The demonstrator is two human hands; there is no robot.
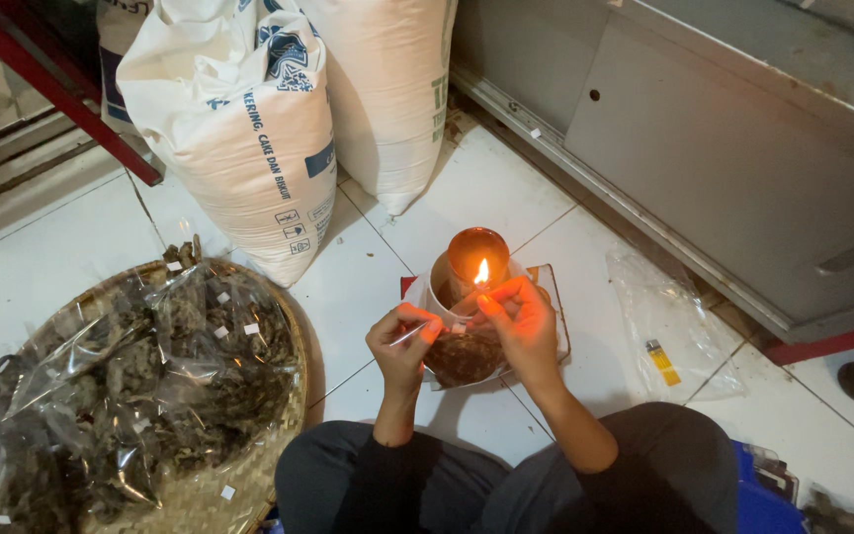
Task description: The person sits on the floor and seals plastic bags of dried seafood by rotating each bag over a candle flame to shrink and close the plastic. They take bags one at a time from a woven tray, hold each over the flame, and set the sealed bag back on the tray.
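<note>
I sit on a white tiled floor. My left hand [402, 341] and my right hand [519, 318] together pinch the top of a small clear plastic bag [464, 356] filled with dark dried material. The bag's upper edge is held close to a small flame [482, 271] burning on an orange candle in a glass [476, 255]. The candle stands in a white cup on a small tray [555, 297] just beyond my hands.
A woven bamboo tray [279, 396] at the left holds several filled clear bags of dark dried material. Two large white sacks [249, 129] lean at the back. An empty plastic bag [664, 316] and a yellow lighter [662, 362] lie at the right, beside a grey metal cabinet [743, 148].
</note>
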